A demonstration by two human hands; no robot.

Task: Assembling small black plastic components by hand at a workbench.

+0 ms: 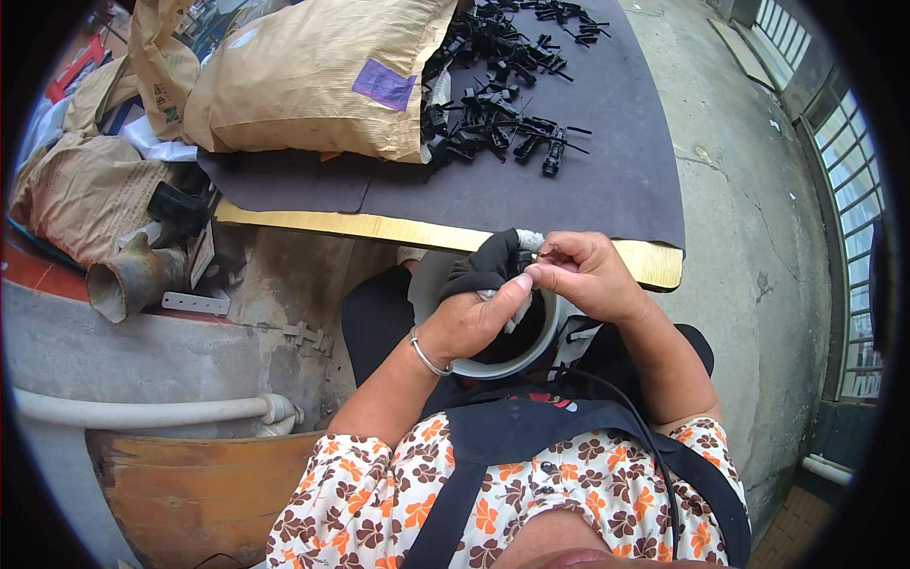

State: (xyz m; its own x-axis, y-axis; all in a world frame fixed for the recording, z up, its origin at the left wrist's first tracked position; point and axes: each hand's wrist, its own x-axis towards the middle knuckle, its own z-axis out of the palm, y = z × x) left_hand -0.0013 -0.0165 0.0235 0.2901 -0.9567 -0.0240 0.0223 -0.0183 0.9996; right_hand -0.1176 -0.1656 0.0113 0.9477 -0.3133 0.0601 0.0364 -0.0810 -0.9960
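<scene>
My left hand (pixel 471 321) is in front of me, over a grey bucket (pixel 542 353). A black fabric covering (pixel 485 266), like a partial glove, wraps its fingers, with whitish material at a fingertip and below; the thumb is bare. These fingers are closed, and a small dark piece seems to sit by them, too hidden to name. My bare right hand (pixel 595 275) meets the left thumb tip, its thumb and forefinger pinched on something too small to make out. Beyond both hands, several black plastic clip-like parts (pixel 507 119) with thin tails lie heaped on the table (pixel 607 175).
A large brown paper sack (pixel 313 81) lies on the table, its mouth towards the black parts. The table's yellow edge (pixel 379 224) runs just beyond my hands. At left are another paper sack (pixel 85 194), a rusty metal pipe (pixel 133 275) and a white pipe (pixel 142 408). A dark cable (pixel 635 412) crosses my lap.
</scene>
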